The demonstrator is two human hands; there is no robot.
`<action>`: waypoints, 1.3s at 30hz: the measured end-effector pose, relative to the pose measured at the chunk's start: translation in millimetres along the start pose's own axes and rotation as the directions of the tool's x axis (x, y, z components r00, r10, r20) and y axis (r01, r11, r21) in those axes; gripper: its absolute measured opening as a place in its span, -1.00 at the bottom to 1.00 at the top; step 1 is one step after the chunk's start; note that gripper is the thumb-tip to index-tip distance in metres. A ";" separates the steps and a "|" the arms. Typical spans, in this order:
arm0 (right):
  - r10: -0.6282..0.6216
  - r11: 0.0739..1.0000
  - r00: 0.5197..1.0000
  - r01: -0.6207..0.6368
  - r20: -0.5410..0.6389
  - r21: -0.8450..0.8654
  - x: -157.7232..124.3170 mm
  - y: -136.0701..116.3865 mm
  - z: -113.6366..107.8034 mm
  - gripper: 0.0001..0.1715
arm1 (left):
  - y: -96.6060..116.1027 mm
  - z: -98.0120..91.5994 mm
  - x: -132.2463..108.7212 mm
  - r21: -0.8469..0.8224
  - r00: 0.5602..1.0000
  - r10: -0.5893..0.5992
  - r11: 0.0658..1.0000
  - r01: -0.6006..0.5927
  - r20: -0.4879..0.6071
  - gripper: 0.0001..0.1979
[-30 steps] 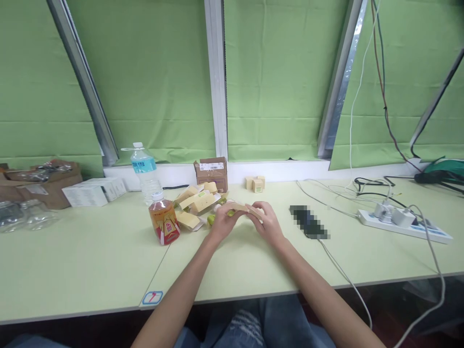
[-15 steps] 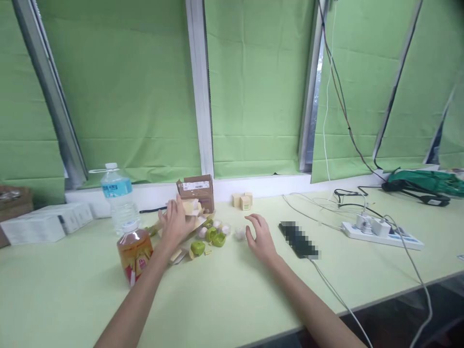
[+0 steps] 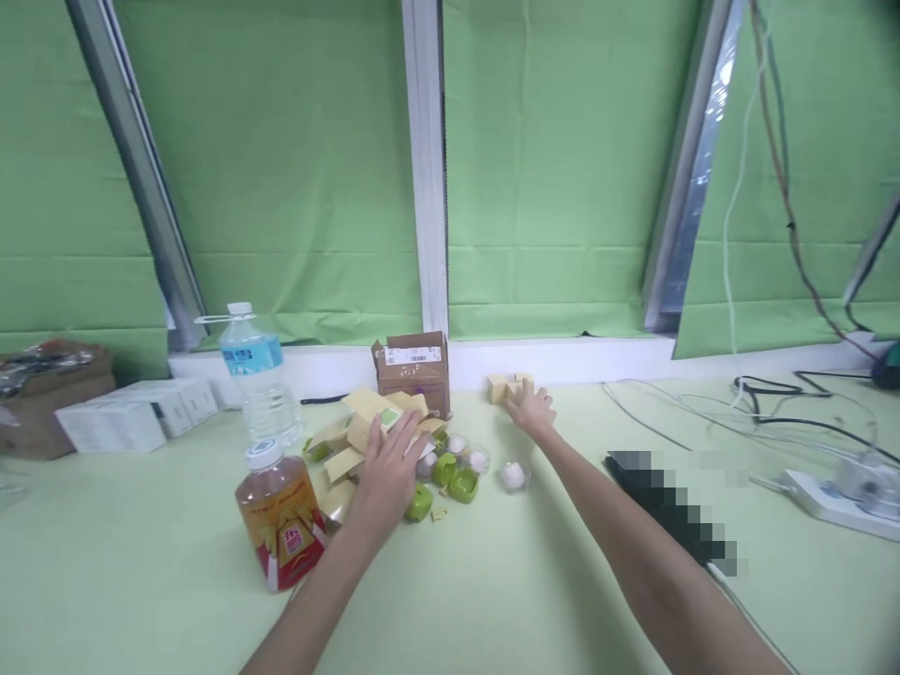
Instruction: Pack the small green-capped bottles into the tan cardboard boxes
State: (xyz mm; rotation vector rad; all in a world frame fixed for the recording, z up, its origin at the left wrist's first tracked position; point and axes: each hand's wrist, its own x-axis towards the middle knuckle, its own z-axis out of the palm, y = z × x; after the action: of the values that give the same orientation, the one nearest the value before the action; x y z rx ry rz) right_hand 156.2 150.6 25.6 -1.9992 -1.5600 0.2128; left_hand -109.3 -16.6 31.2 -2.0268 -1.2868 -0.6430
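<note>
My left hand (image 3: pixel 388 462) lies flat, fingers spread, on a heap of flattened tan cartons (image 3: pixel 366 424) in the middle of the pale green table. My right hand (image 3: pixel 532 411) stretches far back to a cluster of small tan cube boxes (image 3: pixel 507 385) by the window sill; its fingers curl onto one of them. Between the hands lie green caps (image 3: pixel 454 476) and small clear cups with white contents (image 3: pixel 514 475).
A tea bottle (image 3: pixel 281 516) and a water bottle (image 3: pixel 257 375) stand left of the heap. A brown cardboard box (image 3: pixel 413 367) sits behind it. White boxes (image 3: pixel 133 417) lie at the left. A phone (image 3: pixel 667 511), cables and a power strip (image 3: pixel 844 487) lie at the right.
My right hand has reached from the middle of the table back to the cube boxes. My left hand has settled flat on the carton heap. The view has shifted.
</note>
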 end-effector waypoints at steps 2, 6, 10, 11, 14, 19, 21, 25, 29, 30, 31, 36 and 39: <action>-0.015 0.997 0.999 0.019 0.038 -0.080 7.1 0.3 8.4 -0.30 | -12.5 -0.4 -0.9 0.004 0.999 -0.047 0.999 0.047 -0.025 -0.52; -0.110 0.974 0.994 0.113 0.027 -0.197 11.4 1.7 16.7 -0.55 | -7.9 -8.7 -1.2 -0.017 0.992 -0.104 0.995 0.103 -0.068 -0.51; -0.158 0.971 0.987 0.157 0.013 -0.181 -2.7 12.7 6.5 -0.65 | 20.1 -21.8 -4.0 -0.124 0.993 -0.020 0.992 0.005 -0.119 -0.54; -0.160 0.975 0.987 0.162 0.025 -0.150 -9.7 17.5 0.8 -0.66 | 28.7 -25.7 -4.4 -0.157 0.991 0.017 0.987 -0.038 -0.132 -0.55; -0.180 0.981 0.982 0.183 0.052 -0.068 -39.9 35.4 -21.6 -0.64 | 56.4 -35.3 -4.1 -0.233 0.977 0.101 0.962 -0.144 -0.188 -0.58; -0.203 0.979 0.978 0.201 0.042 0.046 -112.5 70.0 -53.3 -0.54 | 99.5 -36.4 -9.3 -0.301 0.951 0.223 0.911 -0.282 -0.216 -0.56; -0.242 0.961 0.970 0.243 -0.018 0.130 -138.5 83.4 -54.6 -0.47 | 112.6 -34.0 -15.3 -0.320 0.955 0.235 0.904 -0.284 -0.183 -0.56; -0.291 0.861 0.952 0.304 -0.097 0.408 -158.9 100.6 -41.9 -0.15 | 131.0 -32.2 -24.1 -0.380 0.944 0.314 0.865 -0.327 -0.097 -0.62; -0.260 0.855 0.959 0.281 -0.108 0.435 -149.7 101.0 -34.8 -0.47 | 143.3 -28.4 -17.6 -0.457 0.975 0.208 0.862 -0.218 -0.074 -0.63; -0.273 0.858 0.954 0.301 -0.127 0.417 -148.0 99.8 -35.9 -0.56 | 145.8 -25.9 -14.1 -0.486 0.983 0.168 0.855 -0.181 -0.070 -0.63; -0.308 0.846 0.938 0.347 -0.160 0.404 -147.4 98.4 -37.7 -0.61 | 148.1 -22.9 -10.4 -0.519 0.991 0.116 0.844 -0.134 -0.067 -0.64; -0.552 0.656 0.767 0.642 -0.327 0.397 -158.4 90.0 -49.8 -0.38 | 149.5 -13.0 -1.6 -0.711 0.976 -0.218 0.687 0.149 -0.006 -0.53; -0.621 0.590 0.720 0.689 -0.310 0.420 -167.4 84.8 -53.1 -0.31 | 142.8 -17.6 -4.8 -0.743 0.973 -0.222 0.641 0.191 0.059 -0.38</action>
State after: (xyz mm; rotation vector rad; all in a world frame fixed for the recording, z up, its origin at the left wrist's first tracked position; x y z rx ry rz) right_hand 201.2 -35.0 -14.1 -0.9080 -1.8106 0.1629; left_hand 18.3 -77.0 2.9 -2.4862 -1.3750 -1.5264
